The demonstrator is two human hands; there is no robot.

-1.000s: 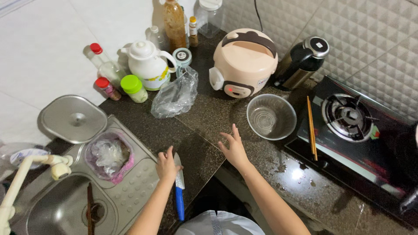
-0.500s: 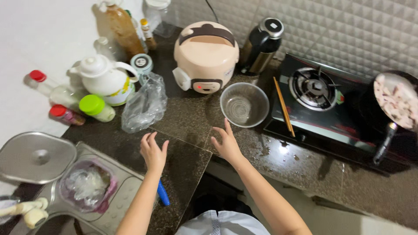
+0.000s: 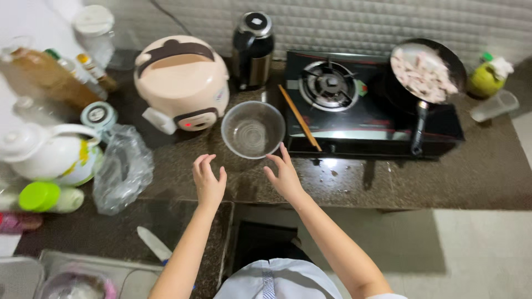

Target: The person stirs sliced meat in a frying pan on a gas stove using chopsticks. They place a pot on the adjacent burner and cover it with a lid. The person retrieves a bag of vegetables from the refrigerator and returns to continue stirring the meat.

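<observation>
**A:** ok what's on the dark speckled stone surface (image 3: 354, 188)? biggest first pls

**B:** black two-burner gas stove (image 3: 366, 111) at 1 o'clock, black frying pan (image 3: 426, 69) with pale meat pieces on its right burner. Round beige rice cooker (image 3: 182, 83) at 11. Empty clear glass bowl (image 3: 253, 130) at 12, just beside the cooker. A wooden chopstick (image 3: 299, 117) lies across the stove's left edge.

**A:** and the hands?

**B:** both empty, palms down, near the bowl but not touching. Left hand (image 3: 209, 181) at its 7 o'clock, right hand (image 3: 285, 176) at its 5, each grip spread loose, pinching nothing. Crumpled clear plastic bag (image 3: 123, 169) at 9.
</observation>
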